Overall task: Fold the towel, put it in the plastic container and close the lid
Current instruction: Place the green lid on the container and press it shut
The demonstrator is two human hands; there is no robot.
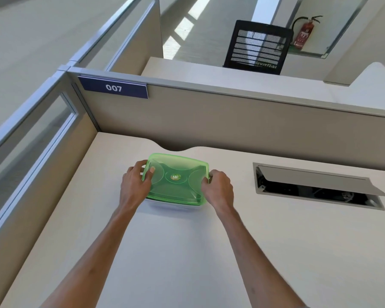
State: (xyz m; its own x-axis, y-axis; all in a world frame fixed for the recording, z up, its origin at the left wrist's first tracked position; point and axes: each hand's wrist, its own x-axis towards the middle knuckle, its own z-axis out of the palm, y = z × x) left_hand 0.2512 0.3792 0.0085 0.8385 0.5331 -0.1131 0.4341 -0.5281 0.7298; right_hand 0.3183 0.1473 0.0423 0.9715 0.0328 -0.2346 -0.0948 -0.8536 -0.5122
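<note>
Two forearms: both reach forward from the near edge of the view over the bare pale desk (187, 252); they converge on one thing at mid-desk
Left hand (135, 185): grasping the left short end of the green lid (176, 178); thumb lies on top of the lid near its corner, fingers curl over the edge and down the side
Right hand (218, 186): clenched around the right short end of the lid; fingers wrap the rim, the thumb side is hidden, so how far it presses I cannot tell
Plastic container (176, 205): sits on the desk directly ahead, between the hands; only a pale strip of its clear base shows under the lid's near edge
Key relation: the lid's long axis runs left to right, one hand at each end; neither hand is plainly nearer; the lid looks level and lined up with the base
Towel: not visible; judged to be inside, though the tinted lid hides it
Step in hand: likely pressing the lid shut; the rim seal cannot be confirmed from here; even downward pressure at both ends seems called for
Cable hatch (316, 185): right of the container, well apart, flap open
Partition (231, 112): behind the desk, bearing a blue sign (113, 87) reading 007
Far: a black mesh chair (257, 47); a red fire extinguisher (302, 33)
</note>
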